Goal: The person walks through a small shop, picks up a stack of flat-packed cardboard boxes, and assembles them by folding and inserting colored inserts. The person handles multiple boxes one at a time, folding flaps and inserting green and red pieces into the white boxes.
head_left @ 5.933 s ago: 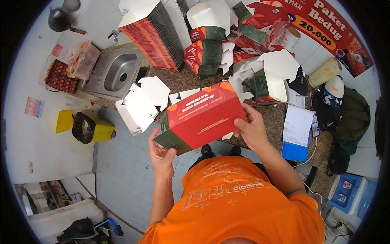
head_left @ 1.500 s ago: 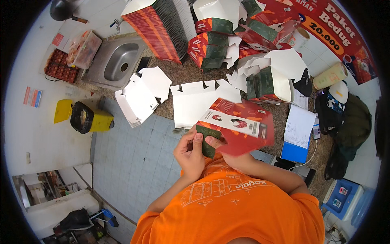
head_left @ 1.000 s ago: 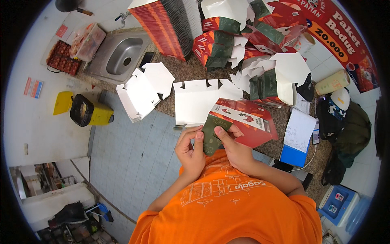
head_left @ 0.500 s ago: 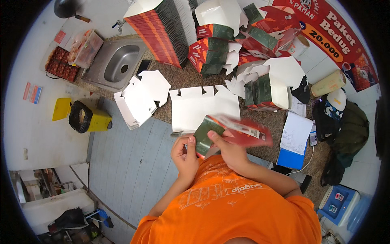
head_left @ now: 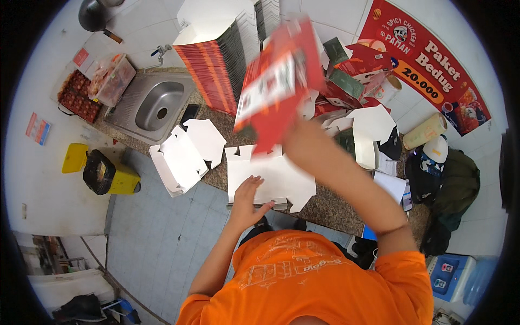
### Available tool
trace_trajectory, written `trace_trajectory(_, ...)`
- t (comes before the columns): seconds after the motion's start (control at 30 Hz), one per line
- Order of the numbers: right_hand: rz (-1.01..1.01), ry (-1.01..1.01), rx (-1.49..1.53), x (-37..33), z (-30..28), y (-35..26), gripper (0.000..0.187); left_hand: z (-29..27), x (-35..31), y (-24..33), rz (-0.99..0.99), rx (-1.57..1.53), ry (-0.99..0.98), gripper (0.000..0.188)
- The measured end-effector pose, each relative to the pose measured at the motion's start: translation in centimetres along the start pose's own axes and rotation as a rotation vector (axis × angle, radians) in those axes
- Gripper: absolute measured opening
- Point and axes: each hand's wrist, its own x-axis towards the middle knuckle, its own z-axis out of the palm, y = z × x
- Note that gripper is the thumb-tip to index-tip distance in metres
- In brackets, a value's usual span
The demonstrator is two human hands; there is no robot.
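My right hand [head_left: 306, 142] is raised over the counter and grips a red cardboard food box [head_left: 292, 92], smeared by motion. A white patch with print marks the box's side facing me; its far end overlaps the stacks behind. My left hand [head_left: 248, 201] lies with spread fingers on the near left part of a pile of flat white box blanks [head_left: 276, 181]. That pile lies at the counter's near edge. To its left sits a partly folded white box [head_left: 181, 158] with its lid flap out.
Tall stacks of nested red-and-green boxes [head_left: 208, 70] stand behind, with folded boxes [head_left: 357, 73] to their right. A sink [head_left: 160, 105] is at the left. On the right are a notebook [head_left: 389, 187], a phone [head_left: 407, 196] and a bag [head_left: 422, 170]. A yellow bin [head_left: 123, 180] stands on the floor.
My right hand has swung the red box up and away from my body toward the stacks. My left hand has let go of it and come down on the white blanks.
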Motion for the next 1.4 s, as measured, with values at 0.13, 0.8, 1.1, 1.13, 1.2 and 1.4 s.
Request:
trace_trajectory(0.13,0.057,0.183,-0.361,10.4,-0.9,10.0,0.025,2.6,-0.8,-5.0,0.066,0.333,-0.212,0.082)
trace_trajectory(0.8,-0.115,-0.137,0.394,-13.4,25.0,-6.7,0.068,4.8,-8.5,-5.4,0.034,0.36,-0.338,0.088)
trace_trajectory(1.1,-0.016,-0.305,0.474,-10.3,25.5,-5.1,0.07,2.9,-5.5,-1.4,-0.057,0.171,-0.449,0.04)
trace_trajectory(1.13,0.0,-0.011,0.35,-8.6,27.1,-4.0,0.07,3.3,-4.7,-2.4,-0.114,0.112,-0.461,0.038)
trace_trajectory(1.2,0.172,0.067,0.343,-3.5,27.3,-2.6,0.071,4.1,-2.8,-5.3,-0.243,-0.01,-0.476,0.035)
trace_trajectory(1.4,0.139,-0.439,0.552,1.4,30.2,1.9,0.043,1.1,5.7,-5.9,-0.111,0.381,0.297,0.066)
